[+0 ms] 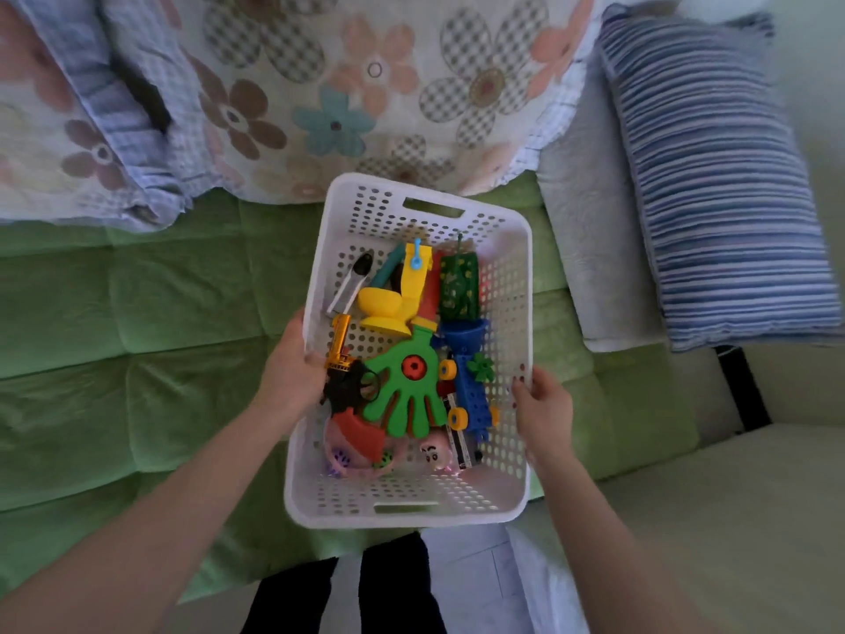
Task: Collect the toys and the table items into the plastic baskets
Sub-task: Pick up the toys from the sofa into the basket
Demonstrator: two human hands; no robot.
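White perforated basket [507,286] over a green quilted sofa seat [137,359], viewed from above. Open green seat lies to the left; the right long rim nears a pale cushion [590,249] and a blue-striped pillow [713,185]; a floral blanket [320,84] borders the far short rim. Left hand [292,372] closes on the left long rim, thumb inside touching a yellow-and-black toy gun [340,359]. Right hand [542,404] closes on the right long rim, fingertips curled over the wall. Both forearms reach in from the near edge. Contents: green hand-shaped clapper [407,391] centre, yellow toy toilet [393,299] beyond it, blue toy vehicle [471,382] at right, green spotted block [458,286] far right, and a small cartoon face figure [432,455] at the near end.
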